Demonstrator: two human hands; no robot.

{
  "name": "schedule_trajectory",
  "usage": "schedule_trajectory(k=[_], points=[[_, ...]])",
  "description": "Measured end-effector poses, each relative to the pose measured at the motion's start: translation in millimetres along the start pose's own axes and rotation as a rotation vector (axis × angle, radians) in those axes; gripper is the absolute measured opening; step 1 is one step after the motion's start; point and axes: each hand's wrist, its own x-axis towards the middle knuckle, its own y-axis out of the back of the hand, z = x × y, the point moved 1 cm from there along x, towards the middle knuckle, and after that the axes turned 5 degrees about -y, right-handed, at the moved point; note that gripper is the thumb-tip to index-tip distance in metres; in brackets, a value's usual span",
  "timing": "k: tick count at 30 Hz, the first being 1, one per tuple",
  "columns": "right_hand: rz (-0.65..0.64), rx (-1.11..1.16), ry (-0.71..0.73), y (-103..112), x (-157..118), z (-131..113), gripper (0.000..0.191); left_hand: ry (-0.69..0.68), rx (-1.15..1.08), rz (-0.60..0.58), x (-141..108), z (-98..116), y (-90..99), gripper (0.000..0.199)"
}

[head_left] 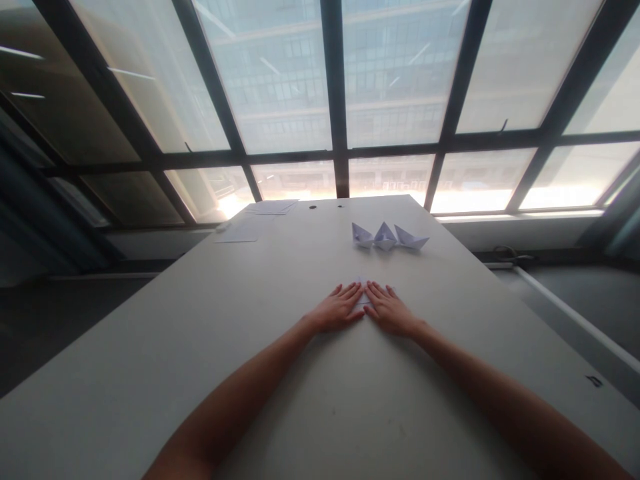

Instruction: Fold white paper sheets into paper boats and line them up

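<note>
A folded piece of white paper (363, 301) lies flat on the table, mostly covered by my two hands. My left hand (339, 309) rests palm down on its left part, fingers stretched out. From the other side my right hand (388, 309) presses flat on the right part, fingers also straight. The fingertips of both hands almost meet over the middle of the paper. Just beyond the hands stand three folded paper boats, a left one (362, 236), a middle one (385, 237) and a right one (411, 239), side by side in a row.
The long white table (280, 373) reaches toward a wall of windows. White paper sheets (240, 231) lie at its far left. A dark round hole (313, 207) is near the far edge. A small black mark (594, 381) shows at the right edge.
</note>
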Motion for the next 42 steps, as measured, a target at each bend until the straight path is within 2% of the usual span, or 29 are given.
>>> schedule_trajectory(k=[8, 20, 26, 31, 35, 39, 42], points=[[0.002, -0.030, -0.100, -2.0, 2.1, 14.0, 0.066, 0.080, 0.008, -0.024, -3.8, -15.7, -3.0, 0.079], [0.032, 0.047, -0.101, 3.2, -1.2, 11.2, 0.062, 0.049, -0.008, -0.034, -7.2, -13.6, 5.5, 0.073], [0.109, 0.057, 0.056, 13.7, -3.1, 5.4, 0.049, 0.102, -0.072, -0.064, -6.1, -11.7, 10.3, 0.076], [-0.004, 0.166, 0.132, 15.3, -2.7, 9.6, 0.067, 0.114, -0.115, -0.078, -4.5, -12.0, 12.1, 0.079], [0.000, 0.202, 0.122, 16.6, -1.3, 11.2, 0.068, 0.120, -0.126, -0.080, -2.7, -13.7, 12.9, 0.081], [0.053, 0.212, 0.056, 19.5, -1.3, 6.3, 0.061, 0.117, -0.096, -0.035, -1.7, -13.8, 13.1, 0.078], [0.115, 0.186, -0.011, 22.1, -2.9, 0.4, 0.046, 0.109, -0.035, 0.038, -1.1, -11.6, 13.5, 0.065]])
